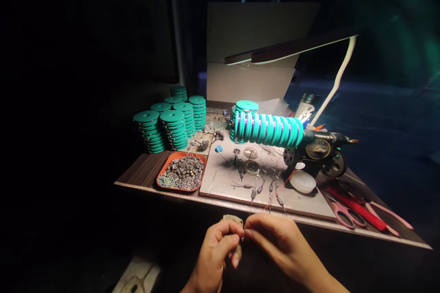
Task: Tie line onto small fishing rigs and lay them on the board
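Note:
In front of the board's edge, my left hand (216, 249) is closed, thumb and forefinger pinched together. A tan wrap or cloth (233, 219) shows at its fingers. My right hand (283, 238) pinches with thumb and forefinger right beside it. Between the fingertips is a tiny shiny piece (243, 238), too small to name. Just beyond, on a pale board (220, 187), lie several short rigs with grey sinkers (253, 193). Small round dishes of tiny parts (252, 167) stand behind these.
An orange tray (181, 189) of sinkers and small metal parts stands left. Stacks of turquoise spools (147, 116) rise behind it. More turquoise discs (268, 129) sit on a black winder (319, 149). Pink-handled scissors (344, 215) and red-handled tools (360, 209) lie right. A lamp (292, 50) hangs above.

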`<state>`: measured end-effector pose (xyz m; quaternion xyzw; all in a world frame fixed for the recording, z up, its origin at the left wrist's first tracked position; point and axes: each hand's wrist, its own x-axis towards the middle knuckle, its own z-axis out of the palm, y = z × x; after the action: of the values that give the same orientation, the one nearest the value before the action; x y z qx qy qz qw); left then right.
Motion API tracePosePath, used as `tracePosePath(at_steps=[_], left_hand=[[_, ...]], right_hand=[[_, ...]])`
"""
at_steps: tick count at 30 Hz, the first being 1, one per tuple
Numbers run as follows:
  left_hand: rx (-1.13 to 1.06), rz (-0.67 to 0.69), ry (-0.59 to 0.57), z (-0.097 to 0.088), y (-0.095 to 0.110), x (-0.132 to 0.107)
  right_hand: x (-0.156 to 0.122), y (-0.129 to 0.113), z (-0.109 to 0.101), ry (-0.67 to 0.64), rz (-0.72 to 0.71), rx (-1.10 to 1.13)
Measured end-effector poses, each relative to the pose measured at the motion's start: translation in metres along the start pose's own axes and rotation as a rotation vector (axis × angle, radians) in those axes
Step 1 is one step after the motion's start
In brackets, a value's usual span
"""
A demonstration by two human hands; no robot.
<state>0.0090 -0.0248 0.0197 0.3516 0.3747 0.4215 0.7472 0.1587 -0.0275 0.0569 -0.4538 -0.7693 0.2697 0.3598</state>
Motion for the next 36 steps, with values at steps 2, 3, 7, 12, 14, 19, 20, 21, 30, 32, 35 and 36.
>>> tracePosePath(at_steps=[2,3,7,12,14,19,20,21,30,32,35,36], left_hand=[[-0.014,-0.016,-0.001,0.001,0.001,0.0],[-0.021,-0.019,-0.003,0.001,0.002,0.0],[-0.054,-0.015,-0.033,0.0,0.001,0.0],[-0.194,-0.055,-0.073,-0.002,-0.003,0.003],[-0.201,-0.066,-0.102,-0.003,-0.003,0.004],[-0.273,-0.181,-0.162,0.0,0.001,0.006],[-0.33,-0.211,-0.176,0.001,0.001,0.005],[-0.394,-0.239,-0.191,0.003,0.001,0.005],[-0.678,-0.35,-0.234,0.008,-0.005,0.003],[-0.675,-0.333,-0.229,0.007,-0.007,0.003],[-0.642,-0.297,-0.243,0.005,-0.012,0.006],[-0.63,-0.288,-0.26,0.005,-0.013,0.007]], right_hand=[[0.001,0.0,0.0,-0.028,-0.012,-0.032],[0.001,0.0,0.0,-0.043,-0.019,-0.049],[0.0,0.004,0.0,-0.074,-0.046,-0.092],[-0.002,0.007,0.002,-0.082,-0.077,-0.124],[-0.002,0.007,0.003,-0.091,-0.095,-0.135],[-0.008,0.006,0.002,0.02,-0.135,-0.08],[-0.01,0.005,0.002,0.058,-0.138,-0.049],[-0.014,0.004,0.003,0.09,-0.128,-0.016],[-0.029,0.006,0.024,0.091,0.181,0.296],[-0.029,0.008,0.028,0.106,0.231,0.365],[-0.03,0.01,0.034,0.131,0.303,0.44],[-0.031,0.01,0.036,0.145,0.319,0.451]])
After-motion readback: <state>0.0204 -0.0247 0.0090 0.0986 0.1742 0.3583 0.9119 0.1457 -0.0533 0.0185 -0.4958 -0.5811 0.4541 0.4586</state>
